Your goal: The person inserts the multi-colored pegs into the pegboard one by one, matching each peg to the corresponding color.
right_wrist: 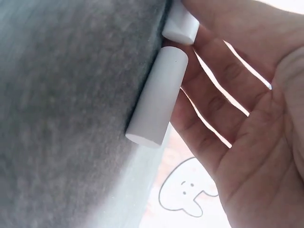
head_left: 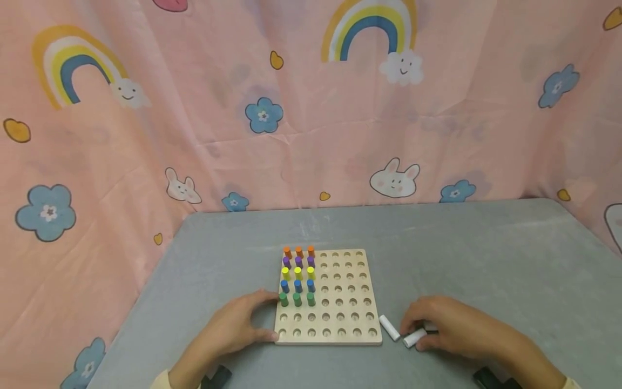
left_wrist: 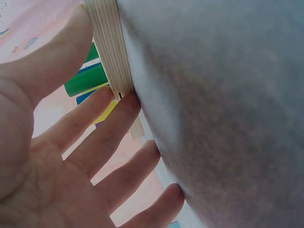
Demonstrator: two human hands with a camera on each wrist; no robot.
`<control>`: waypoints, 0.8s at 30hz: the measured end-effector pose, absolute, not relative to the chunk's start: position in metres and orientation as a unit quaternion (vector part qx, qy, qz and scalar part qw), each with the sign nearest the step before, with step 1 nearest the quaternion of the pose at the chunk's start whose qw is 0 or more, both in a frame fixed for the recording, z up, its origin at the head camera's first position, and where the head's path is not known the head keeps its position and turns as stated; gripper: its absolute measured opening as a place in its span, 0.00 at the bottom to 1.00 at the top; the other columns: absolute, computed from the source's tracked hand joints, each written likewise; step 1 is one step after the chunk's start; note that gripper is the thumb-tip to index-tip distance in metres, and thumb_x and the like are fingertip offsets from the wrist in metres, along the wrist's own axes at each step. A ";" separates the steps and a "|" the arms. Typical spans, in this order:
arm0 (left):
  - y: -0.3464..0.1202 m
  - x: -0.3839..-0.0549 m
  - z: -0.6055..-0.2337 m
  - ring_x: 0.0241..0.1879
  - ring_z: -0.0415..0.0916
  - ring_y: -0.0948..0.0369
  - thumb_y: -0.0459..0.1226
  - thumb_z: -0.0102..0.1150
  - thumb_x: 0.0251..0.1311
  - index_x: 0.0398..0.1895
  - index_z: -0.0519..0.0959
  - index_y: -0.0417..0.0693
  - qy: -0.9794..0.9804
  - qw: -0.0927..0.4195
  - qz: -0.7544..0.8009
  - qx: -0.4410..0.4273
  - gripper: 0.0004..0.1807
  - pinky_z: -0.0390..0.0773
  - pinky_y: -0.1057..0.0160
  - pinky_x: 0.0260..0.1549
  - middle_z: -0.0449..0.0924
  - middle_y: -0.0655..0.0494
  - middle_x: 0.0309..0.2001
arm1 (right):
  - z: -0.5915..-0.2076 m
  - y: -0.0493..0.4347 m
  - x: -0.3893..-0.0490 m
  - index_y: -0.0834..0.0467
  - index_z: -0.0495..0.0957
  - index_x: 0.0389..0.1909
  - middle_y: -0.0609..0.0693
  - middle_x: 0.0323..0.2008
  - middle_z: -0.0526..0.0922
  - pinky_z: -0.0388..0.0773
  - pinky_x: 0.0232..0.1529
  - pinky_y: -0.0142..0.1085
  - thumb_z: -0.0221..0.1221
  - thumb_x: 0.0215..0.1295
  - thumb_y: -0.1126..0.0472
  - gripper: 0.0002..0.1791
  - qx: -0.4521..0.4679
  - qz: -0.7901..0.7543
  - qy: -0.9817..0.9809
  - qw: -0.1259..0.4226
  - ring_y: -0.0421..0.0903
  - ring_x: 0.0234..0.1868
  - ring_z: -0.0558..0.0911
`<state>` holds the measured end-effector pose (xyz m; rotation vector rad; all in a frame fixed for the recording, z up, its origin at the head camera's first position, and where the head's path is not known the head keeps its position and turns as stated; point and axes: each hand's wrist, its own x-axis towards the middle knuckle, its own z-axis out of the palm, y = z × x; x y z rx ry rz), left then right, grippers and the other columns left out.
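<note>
A wooden pegboard (head_left: 340, 341) lies on the table, with orange, purple, yellow, blue and green pegs upright in the three left columns of its five back rows. At its left edge is my left hand (head_left: 235, 324), thumb and fingertips touching the side, fingers spread and fairly straight. My right hand (head_left: 454, 327) is low over the table right of the board. Between its thumb and forefinger it pinches a white peg (head_left: 414, 339). Another white peg (right_wrist: 156, 97) lies under the curled fingers. A further white peg (head_left: 390, 327) rests between that hand and the board's corner.
The grey table (head_left: 437, 243) extends around the board. A pink patterned curtain (head_left: 301, 156) hangs behind the table and along its left side. Open holes fill the board's right columns and two front rows.
</note>
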<state>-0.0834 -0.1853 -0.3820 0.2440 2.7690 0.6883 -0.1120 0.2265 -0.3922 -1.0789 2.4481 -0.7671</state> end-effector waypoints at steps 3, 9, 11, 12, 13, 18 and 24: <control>-0.185 -0.083 -0.381 0.67 0.72 0.48 0.52 0.79 0.40 0.61 0.78 0.61 0.957 0.136 0.240 0.087 0.39 0.70 0.39 0.64 0.78 0.56 0.64 | -0.393 0.227 -0.112 0.38 0.82 0.44 0.30 0.42 0.82 0.80 0.42 0.32 0.67 0.61 0.50 0.10 -0.390 -0.282 0.863 0.155 0.28 0.42 0.78; -0.184 -0.082 -0.380 0.67 0.72 0.49 0.52 0.80 0.39 0.60 0.78 0.61 0.957 0.135 0.243 0.086 0.39 0.71 0.39 0.64 0.79 0.57 0.63 | -0.394 0.227 -0.112 0.39 0.80 0.51 0.30 0.43 0.80 0.79 0.41 0.31 0.61 0.68 0.51 0.12 -0.397 -0.295 0.864 0.097 0.27 0.43 0.77; -0.184 -0.083 -0.380 0.66 0.72 0.49 0.52 0.80 0.39 0.60 0.78 0.61 0.957 0.134 0.241 0.087 0.39 0.71 0.39 0.64 0.79 0.57 0.63 | -0.394 0.227 -0.112 0.38 0.80 0.51 0.30 0.43 0.80 0.78 0.40 0.31 0.60 0.69 0.52 0.12 -0.395 -0.294 0.867 0.076 0.27 0.42 0.76; -0.184 -0.083 -0.380 0.66 0.72 0.49 0.52 0.80 0.39 0.60 0.78 0.61 0.958 0.133 0.240 0.088 0.39 0.71 0.39 0.64 0.79 0.57 0.63 | -0.394 0.226 -0.112 0.38 0.79 0.51 0.30 0.43 0.80 0.78 0.40 0.31 0.60 0.69 0.52 0.12 -0.392 -0.294 0.869 0.070 0.26 0.41 0.76; -0.184 -0.083 -0.380 0.66 0.73 0.49 0.52 0.80 0.39 0.60 0.78 0.61 0.958 0.132 0.239 0.090 0.39 0.71 0.39 0.64 0.79 0.57 0.63 | -0.394 0.226 -0.112 0.38 0.79 0.51 0.30 0.43 0.80 0.78 0.39 0.31 0.60 0.70 0.52 0.11 -0.386 -0.294 0.872 0.067 0.26 0.41 0.76; -0.185 -0.084 -0.382 0.66 0.73 0.49 0.52 0.80 0.39 0.60 0.78 0.61 0.959 0.127 0.236 0.093 0.39 0.71 0.40 0.64 0.79 0.57 0.63 | -0.393 0.223 -0.112 0.40 0.77 0.52 0.32 0.46 0.80 0.80 0.43 0.33 0.58 0.71 0.48 0.11 -0.342 -0.286 0.892 0.074 0.28 0.44 0.77; -0.185 -0.084 -0.383 0.68 0.71 0.47 0.52 0.80 0.39 0.60 0.78 0.63 0.958 0.136 0.239 0.084 0.39 0.70 0.39 0.65 0.78 0.55 0.64 | -0.386 0.215 -0.115 0.40 0.76 0.53 0.32 0.47 0.81 0.81 0.45 0.36 0.58 0.71 0.46 0.12 -0.313 -0.264 0.909 0.080 0.31 0.47 0.80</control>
